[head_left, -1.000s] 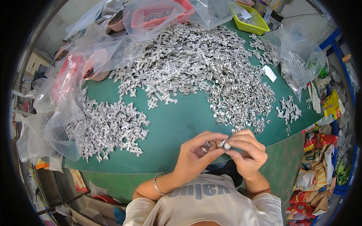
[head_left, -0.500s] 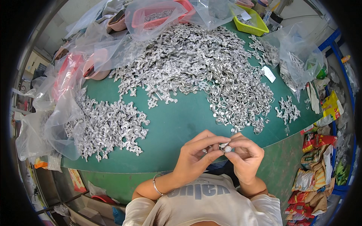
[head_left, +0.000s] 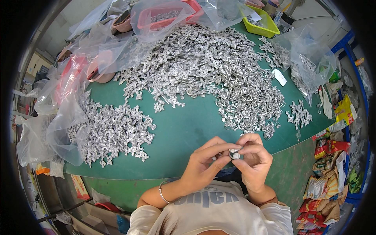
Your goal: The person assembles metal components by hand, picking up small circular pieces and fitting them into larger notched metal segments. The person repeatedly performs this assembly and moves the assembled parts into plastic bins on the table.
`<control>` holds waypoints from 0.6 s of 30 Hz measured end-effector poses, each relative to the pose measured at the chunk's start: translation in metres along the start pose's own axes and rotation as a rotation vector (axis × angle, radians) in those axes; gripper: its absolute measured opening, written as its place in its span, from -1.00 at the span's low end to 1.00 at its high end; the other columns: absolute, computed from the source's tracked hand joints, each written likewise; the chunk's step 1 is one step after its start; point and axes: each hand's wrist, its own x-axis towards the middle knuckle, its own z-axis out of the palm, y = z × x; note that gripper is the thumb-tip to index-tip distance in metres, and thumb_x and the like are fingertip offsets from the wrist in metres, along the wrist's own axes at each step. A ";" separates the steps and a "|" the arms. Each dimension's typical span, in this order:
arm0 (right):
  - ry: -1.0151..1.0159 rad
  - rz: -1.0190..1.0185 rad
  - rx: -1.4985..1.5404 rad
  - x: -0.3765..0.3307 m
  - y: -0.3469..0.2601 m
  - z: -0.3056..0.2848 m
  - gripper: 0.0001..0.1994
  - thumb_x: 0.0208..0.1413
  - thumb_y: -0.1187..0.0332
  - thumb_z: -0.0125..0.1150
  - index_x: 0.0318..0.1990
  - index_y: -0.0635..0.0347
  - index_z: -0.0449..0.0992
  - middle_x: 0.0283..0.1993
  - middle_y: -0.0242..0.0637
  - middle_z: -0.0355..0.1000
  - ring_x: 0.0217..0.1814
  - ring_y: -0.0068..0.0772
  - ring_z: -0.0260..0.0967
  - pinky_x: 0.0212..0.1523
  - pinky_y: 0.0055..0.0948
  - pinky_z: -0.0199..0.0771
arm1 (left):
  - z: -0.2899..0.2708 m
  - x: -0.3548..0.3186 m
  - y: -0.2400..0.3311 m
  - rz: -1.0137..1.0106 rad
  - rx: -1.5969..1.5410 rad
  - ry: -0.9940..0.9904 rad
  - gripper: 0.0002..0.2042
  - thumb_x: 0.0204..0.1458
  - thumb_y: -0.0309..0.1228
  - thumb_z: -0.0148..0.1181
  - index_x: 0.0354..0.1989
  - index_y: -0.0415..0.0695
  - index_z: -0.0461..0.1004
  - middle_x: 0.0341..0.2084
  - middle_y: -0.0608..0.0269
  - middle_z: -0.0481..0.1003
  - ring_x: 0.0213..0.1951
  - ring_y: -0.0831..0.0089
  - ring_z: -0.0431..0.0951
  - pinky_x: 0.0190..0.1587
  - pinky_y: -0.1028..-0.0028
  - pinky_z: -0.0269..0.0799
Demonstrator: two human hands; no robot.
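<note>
Both hands meet close to the chest, just above the near edge of the green table [head_left: 188,129]; the left hand [head_left: 203,166] and the right hand [head_left: 254,164] pinch one small silver metal piece [head_left: 235,153] between thumbs and fingertips, pressed together around it; a thin bracelet [head_left: 162,192] circles the left wrist; a large heap of silver metal parts [head_left: 203,66] covers the far side of the table; a smaller heap [head_left: 113,131] lies to the left, beside clear plastic bags [head_left: 58,125]; a yellow tray [head_left: 262,21] sits at the far right.
</note>
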 end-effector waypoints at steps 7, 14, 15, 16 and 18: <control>0.003 0.039 0.065 -0.002 0.001 0.000 -0.75 -0.26 0.75 0.24 -0.34 0.39 0.42 -0.18 -0.12 0.30 -0.16 -0.38 0.28 -0.11 -0.42 0.30 | 0.004 -0.001 -0.002 0.031 -0.116 0.053 -0.76 0.04 -0.53 0.04 -0.08 -0.21 0.38 -0.46 0.39 0.25 -0.42 0.64 0.18 -0.38 0.64 0.10; 0.010 0.051 0.110 -0.003 0.004 0.001 -0.75 -0.26 0.76 0.23 -0.35 0.38 0.40 -0.20 -0.12 0.32 -0.18 -0.40 0.29 -0.12 -0.42 0.31 | 0.001 0.000 0.002 -0.005 -0.183 0.026 -0.73 0.03 -0.59 0.03 -0.06 -0.25 0.32 -0.43 0.40 0.22 -0.39 0.67 0.18 -0.37 0.67 0.11; 0.042 0.062 0.133 -0.004 0.004 0.002 -0.76 -0.26 0.77 0.22 -0.37 0.38 0.39 -0.21 -0.12 0.32 -0.18 -0.39 0.29 -0.13 -0.42 0.31 | 0.002 0.000 0.003 -0.035 -0.240 0.047 -0.72 0.03 -0.61 0.02 -0.05 -0.26 0.31 -0.42 0.39 0.22 -0.38 0.67 0.18 -0.36 0.67 0.13; 0.074 0.073 0.155 -0.004 0.004 0.003 -0.77 -0.26 0.77 0.21 -0.39 0.38 0.39 -0.22 -0.12 0.32 -0.19 -0.39 0.29 -0.14 -0.42 0.32 | 0.003 0.000 0.004 -0.035 -0.240 0.048 -0.72 0.03 -0.61 0.02 -0.05 -0.26 0.31 -0.42 0.39 0.22 -0.38 0.67 0.18 -0.36 0.67 0.13; 0.075 0.052 0.149 -0.002 0.005 0.003 -0.77 -0.25 0.78 0.20 -0.39 0.37 0.38 -0.25 -0.13 0.33 -0.20 -0.39 0.29 -0.15 -0.42 0.32 | 0.004 0.000 0.006 -0.052 -0.316 0.071 -0.70 0.02 -0.66 0.00 -0.04 -0.26 0.30 -0.39 0.37 0.22 -0.36 0.66 0.20 -0.34 0.68 0.16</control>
